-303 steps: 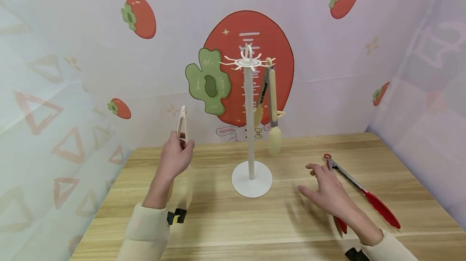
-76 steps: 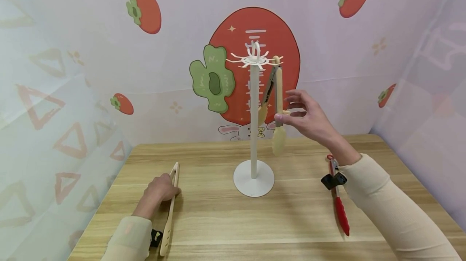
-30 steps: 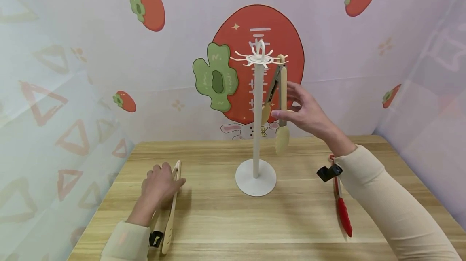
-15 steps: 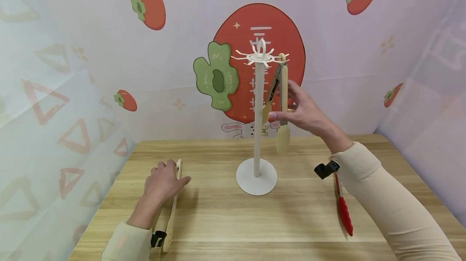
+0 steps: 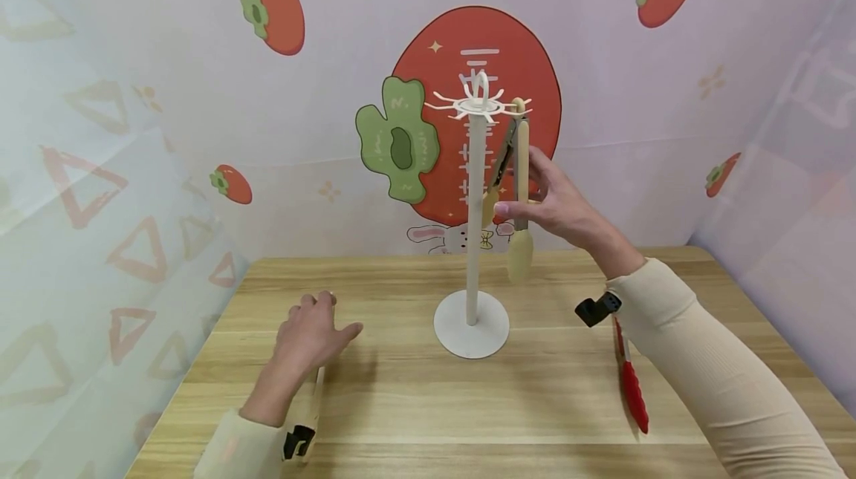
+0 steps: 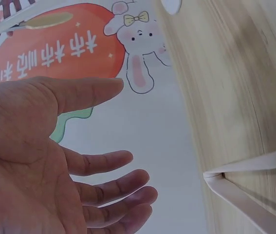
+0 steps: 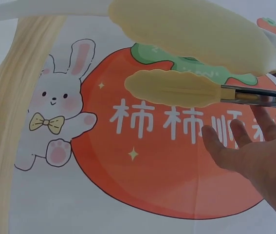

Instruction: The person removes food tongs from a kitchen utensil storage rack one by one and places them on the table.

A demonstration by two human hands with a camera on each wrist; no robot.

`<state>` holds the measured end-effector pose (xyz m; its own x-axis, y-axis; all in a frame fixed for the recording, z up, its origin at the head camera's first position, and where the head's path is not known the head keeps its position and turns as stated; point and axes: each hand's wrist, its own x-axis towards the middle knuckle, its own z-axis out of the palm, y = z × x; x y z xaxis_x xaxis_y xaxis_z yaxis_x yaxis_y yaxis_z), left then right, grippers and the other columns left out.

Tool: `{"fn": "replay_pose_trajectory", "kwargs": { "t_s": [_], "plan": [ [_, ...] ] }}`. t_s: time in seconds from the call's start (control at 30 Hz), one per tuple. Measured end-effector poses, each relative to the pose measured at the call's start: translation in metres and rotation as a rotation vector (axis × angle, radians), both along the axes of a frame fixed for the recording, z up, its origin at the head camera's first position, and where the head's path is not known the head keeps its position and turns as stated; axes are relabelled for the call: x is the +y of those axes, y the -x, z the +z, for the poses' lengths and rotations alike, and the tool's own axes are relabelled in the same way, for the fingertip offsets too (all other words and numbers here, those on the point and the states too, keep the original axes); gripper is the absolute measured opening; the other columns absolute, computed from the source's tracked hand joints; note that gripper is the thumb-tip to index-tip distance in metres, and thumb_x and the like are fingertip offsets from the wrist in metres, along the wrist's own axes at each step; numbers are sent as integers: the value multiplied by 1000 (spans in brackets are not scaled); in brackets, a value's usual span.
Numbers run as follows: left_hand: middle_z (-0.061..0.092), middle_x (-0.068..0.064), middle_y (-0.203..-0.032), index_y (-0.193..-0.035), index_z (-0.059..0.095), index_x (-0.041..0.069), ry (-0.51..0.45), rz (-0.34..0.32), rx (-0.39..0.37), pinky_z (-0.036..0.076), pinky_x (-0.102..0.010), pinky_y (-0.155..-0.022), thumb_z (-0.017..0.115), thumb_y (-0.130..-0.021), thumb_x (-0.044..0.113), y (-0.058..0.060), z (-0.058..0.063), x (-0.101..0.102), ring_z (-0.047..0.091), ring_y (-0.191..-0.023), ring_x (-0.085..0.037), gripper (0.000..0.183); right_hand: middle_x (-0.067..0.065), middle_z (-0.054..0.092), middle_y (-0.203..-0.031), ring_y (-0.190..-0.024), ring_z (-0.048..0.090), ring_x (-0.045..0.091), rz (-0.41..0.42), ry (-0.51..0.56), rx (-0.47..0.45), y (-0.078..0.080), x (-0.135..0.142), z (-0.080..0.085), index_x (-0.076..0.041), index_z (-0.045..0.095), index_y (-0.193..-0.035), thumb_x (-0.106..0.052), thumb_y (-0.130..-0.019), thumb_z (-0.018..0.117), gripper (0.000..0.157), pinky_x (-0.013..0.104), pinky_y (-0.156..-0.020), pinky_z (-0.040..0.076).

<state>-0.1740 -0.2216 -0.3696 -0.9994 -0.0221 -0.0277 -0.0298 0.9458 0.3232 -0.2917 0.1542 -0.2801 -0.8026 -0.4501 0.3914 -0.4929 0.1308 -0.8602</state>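
Note:
My left hand [image 5: 310,338] hovers over pale beige tongs [image 5: 316,405] that lie on the table at the left. Its fingers are spread and hold nothing; in the left wrist view the tongs [image 6: 269,162] lie apart from the palm. Cream-tipped metal tongs [image 5: 523,167] hang by their loop from a hook of the white rack [image 5: 473,241]. Around them is my right hand [image 5: 562,200], thumb in front and fingers behind. The right wrist view shows those fingers loosely spread near the metal arm of the tongs [image 7: 191,39]; contact is unclear.
Red-tipped tongs [image 5: 633,397] lie on the wooden table [image 5: 414,419] at the right, partly under my right forearm. The rack's round base [image 5: 451,338] stands mid-table. Several bare hooks ring its top. A printed cloth backdrop [image 5: 321,108] rises behind the table.
The left hand has laid the beige tongs down, let go and lifted off them. The right hand has left the red tongs and come round the hanging pair.

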Motion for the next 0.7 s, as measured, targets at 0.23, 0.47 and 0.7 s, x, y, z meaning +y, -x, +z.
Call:
{"fn": "replay_pose_trajectory", "kwargs": {
  "t_s": [0.23,0.47,0.7],
  "plan": [
    [55,-32,-118,-131,53,-9,-19,-10,7,51,-52,-68,73,-91,40,-2,2,5,57,-102,-48,67,9,48,-145,-135,44,28,24,10,-13,-2,-1,0,-20,30,-157,-16,-87,78,85,64,-107,36],
    [55,-32,-120,-131,53,-9,-31,-9,14,51,-52,-69,74,-91,40,-3,4,8,57,-102,-47,67,10,46,-146,-129,52,35,77,31,-9,-3,0,-1,-17,32,-156,-13,-88,74,80,61,-104,41],
    [55,-32,-122,-133,52,-9,-47,-19,21,51,-54,-72,73,-91,41,-3,5,11,56,-105,-47,68,15,49,-138,-123,51,42,80,36,-15,-5,5,-3,-12,33,-155,-11,-89,71,76,45,-102,46]
  ]
}}
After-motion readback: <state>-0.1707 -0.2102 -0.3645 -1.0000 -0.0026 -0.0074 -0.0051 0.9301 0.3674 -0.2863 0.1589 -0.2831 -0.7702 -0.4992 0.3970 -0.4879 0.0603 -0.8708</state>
